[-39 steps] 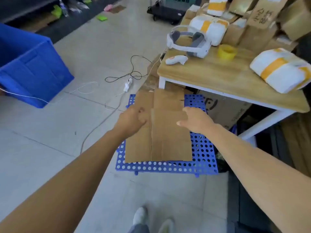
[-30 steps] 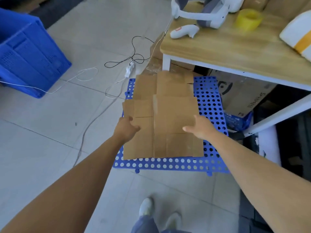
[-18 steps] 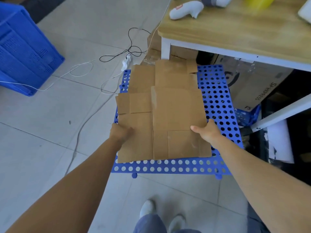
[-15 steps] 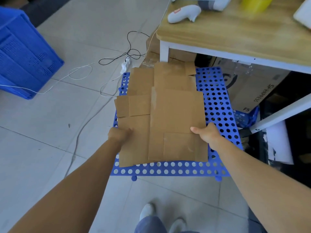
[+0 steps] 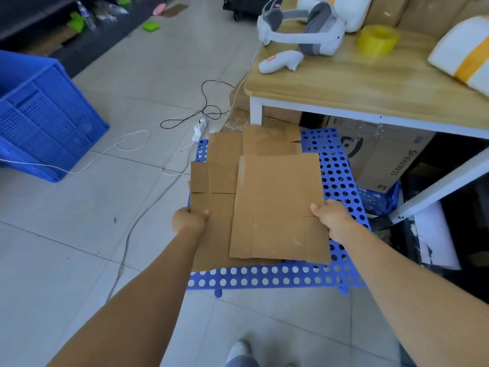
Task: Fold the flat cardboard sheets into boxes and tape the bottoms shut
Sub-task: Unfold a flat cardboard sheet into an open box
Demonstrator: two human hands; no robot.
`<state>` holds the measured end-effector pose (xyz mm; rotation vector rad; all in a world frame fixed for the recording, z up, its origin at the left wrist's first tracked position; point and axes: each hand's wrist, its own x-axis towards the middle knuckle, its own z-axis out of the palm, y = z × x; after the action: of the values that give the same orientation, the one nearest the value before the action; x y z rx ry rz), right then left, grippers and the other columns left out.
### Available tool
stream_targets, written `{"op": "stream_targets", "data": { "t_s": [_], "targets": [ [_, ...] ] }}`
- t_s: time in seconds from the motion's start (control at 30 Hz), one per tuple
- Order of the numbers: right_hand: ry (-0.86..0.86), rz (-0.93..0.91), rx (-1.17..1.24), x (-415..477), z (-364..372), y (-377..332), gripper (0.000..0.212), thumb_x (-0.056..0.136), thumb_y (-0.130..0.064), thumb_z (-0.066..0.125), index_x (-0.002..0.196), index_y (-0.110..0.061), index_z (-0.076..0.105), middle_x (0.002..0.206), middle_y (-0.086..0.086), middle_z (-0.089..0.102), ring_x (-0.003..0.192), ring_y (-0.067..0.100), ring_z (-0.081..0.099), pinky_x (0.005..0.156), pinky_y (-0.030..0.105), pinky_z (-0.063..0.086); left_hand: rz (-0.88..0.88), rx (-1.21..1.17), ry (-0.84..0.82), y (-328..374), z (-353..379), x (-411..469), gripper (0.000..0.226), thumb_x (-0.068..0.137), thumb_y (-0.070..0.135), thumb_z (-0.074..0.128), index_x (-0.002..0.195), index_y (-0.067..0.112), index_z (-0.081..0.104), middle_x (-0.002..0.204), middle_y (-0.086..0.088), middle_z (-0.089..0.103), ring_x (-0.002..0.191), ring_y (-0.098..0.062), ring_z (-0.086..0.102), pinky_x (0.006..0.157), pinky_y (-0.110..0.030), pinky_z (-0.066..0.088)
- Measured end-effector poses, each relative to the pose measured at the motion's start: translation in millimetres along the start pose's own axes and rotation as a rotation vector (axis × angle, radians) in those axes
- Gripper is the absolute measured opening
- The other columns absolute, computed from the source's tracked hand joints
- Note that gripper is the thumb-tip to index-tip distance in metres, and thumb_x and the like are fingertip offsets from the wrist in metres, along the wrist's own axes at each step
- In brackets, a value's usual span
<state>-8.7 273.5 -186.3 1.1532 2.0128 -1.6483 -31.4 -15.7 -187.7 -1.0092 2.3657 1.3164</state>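
I hold flat brown cardboard sheets over a blue perforated floor mat (image 5: 336, 170). My left hand (image 5: 189, 221) grips the left edge of one flat sheet (image 5: 217, 205), thumb on top. My right hand (image 5: 330, 217) grips the right edge of the top sheet (image 5: 277, 207), which is raised and overlaps the left one. More flat sheets (image 5: 254, 141) lie on the mat behind. A yellow tape roll (image 5: 377, 38) stands on the wooden table (image 5: 357, 83) at the upper right.
A white headset (image 5: 299, 27) and controller (image 5: 280, 60) lie on the table near its left edge. Cables and a power strip (image 5: 199, 127) trail over the tiled floor. A blue crate (image 5: 42, 115) stands at the left. A printed carton (image 5: 383, 157) sits under the table.
Both hands slid back along the sheets towards me and lifted the top sheet off the pile. The view tilted up, so the tabletop came back into sight.
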Motion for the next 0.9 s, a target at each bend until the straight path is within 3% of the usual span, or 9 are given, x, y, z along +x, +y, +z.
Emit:
{"op": "stream_targets", "data": {
  "t_s": [0.1, 0.17, 0.33, 0.5, 0.63, 0.7, 0.8, 0.9],
  "targets": [
    [0.027, -0.015, 0.018, -7, -1, -2, 0.019, 0.098, -0.017, 0.051, 0.112, -0.004, 0.055, 0.120, 0.017, 0.057, 0.109, 0.034, 0.056, 0.095, 0.050, 0.046, 0.000, -0.050, -0.028, 5, -6, -3, 0.034, 0.086, 0.022, 0.068, 0.111, 0.002, 0.058, 0.107, -0.013, 0.064, 0.101, -0.033, 0.061, 0.086, -0.040, 0.050],
    [0.045, -0.030, 0.028, -13, -4, -6, 0.019, 0.098, -0.018, 0.050, 0.110, -0.004, 0.056, 0.119, 0.016, 0.058, 0.108, 0.032, 0.056, 0.096, 0.047, 0.046, 0.023, -0.084, -0.045, 10, -12, -8, 0.021, 0.086, 0.021, 0.066, 0.100, 0.007, 0.058, 0.104, -0.013, 0.065, 0.098, -0.033, 0.062, 0.086, -0.040, 0.050],
    [0.074, -0.094, 0.085, -47, -22, -39, 0.011, 0.099, -0.018, 0.048, 0.098, -0.011, 0.056, 0.104, 0.008, 0.057, 0.092, 0.025, 0.054, 0.082, 0.038, 0.046, 0.072, -0.155, -0.053, 43, -37, -34, 0.012, 0.088, 0.020, 0.064, 0.092, 0.009, 0.060, 0.103, -0.015, 0.067, 0.091, -0.031, 0.063, 0.088, -0.044, 0.052],
    [0.136, -0.183, 0.111, -100, -69, -91, 0.013, 0.099, -0.017, 0.046, 0.094, -0.014, 0.058, 0.098, 0.008, 0.057, 0.094, 0.028, 0.055, 0.089, 0.044, 0.047, 0.180, -0.185, -0.064, 110, -68, -82, 0.023, 0.089, 0.021, 0.063, 0.104, 0.004, 0.063, 0.093, -0.009, 0.062, 0.086, -0.027, 0.059, 0.081, -0.036, 0.049],
    [0.224, -0.246, 0.158, -149, -125, -125, 0.013, 0.099, -0.018, 0.047, 0.095, -0.015, 0.059, 0.100, 0.007, 0.058, 0.090, 0.026, 0.055, 0.084, 0.041, 0.047, 0.281, -0.196, -0.115, 172, -81, -132, 0.013, 0.090, 0.019, 0.061, 0.081, 0.011, 0.056, 0.085, -0.005, 0.061, 0.073, -0.021, 0.057, 0.071, -0.031, 0.045],
    [0.273, -0.283, 0.198, -170, -156, -134, 0.013, 0.099, -0.018, 0.048, 0.098, -0.014, 0.060, 0.105, 0.008, 0.060, 0.096, 0.028, 0.057, 0.091, 0.043, 0.048, 0.343, -0.206, -0.174, 202, -80, -156, 0.012, 0.089, 0.019, 0.062, 0.083, 0.008, 0.060, 0.082, -0.002, 0.063, 0.077, -0.022, 0.059, 0.070, -0.030, 0.049],
    [0.368, -0.323, 0.252, -202, -200, -135, 0.018, 0.098, -0.017, 0.049, 0.105, -0.009, 0.064, 0.114, 0.012, 0.062, 0.107, 0.030, 0.057, 0.098, 0.045, 0.045, 0.423, -0.173, -0.274, 239, -68, -189, 0.029, 0.089, 0.022, 0.062, 0.109, 0.001, 0.062, 0.108, -0.010, 0.065, 0.100, -0.028, 0.062, 0.090, -0.039, 0.050],
    [0.500, -0.328, 0.303, -234, -241, -124, 0.019, 0.097, -0.017, 0.049, 0.098, -0.008, 0.066, 0.097, 0.004, 0.061, 0.094, 0.023, 0.056, 0.082, 0.036, 0.047, 0.503, -0.150, -0.389, 269, -47, -220, 0.022, 0.091, 0.022, 0.060, 0.106, 0.005, 0.063, 0.117, -0.012, 0.063, 0.109, -0.032, 0.059, 0.096, -0.046, 0.048]
  ]
}}
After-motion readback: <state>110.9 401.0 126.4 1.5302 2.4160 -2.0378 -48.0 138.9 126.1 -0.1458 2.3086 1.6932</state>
